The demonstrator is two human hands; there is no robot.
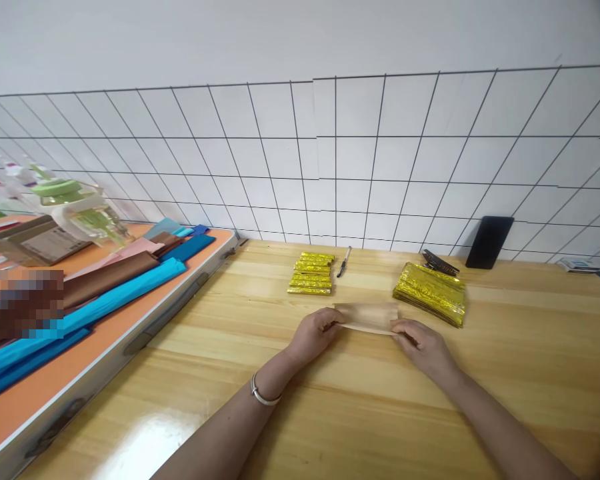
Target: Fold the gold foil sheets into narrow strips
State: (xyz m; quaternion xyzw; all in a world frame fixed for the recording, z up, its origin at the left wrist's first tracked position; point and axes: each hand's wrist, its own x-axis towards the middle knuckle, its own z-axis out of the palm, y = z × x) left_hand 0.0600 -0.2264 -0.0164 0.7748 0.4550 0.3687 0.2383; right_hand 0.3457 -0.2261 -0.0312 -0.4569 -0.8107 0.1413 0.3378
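Head camera is showing me a two-handed step: both hands are holding a tan sheet [367, 318] spread between them, on the near side of the pen [345, 262]. I am judging this as the handling of a single piece, and the next move is probably calling for an even grip at both ends. Gold strips [311, 275] are lying just left of the pen, and a gold stack [430, 293] is sitting well to its right. Near and left of the pen, the left hand [317, 335] is pointing inward, thumb and fingers pinching the sheet's left end. Opposite, near and right of the pen, the right hand [425, 345] is pinching the other end, fingers curling.
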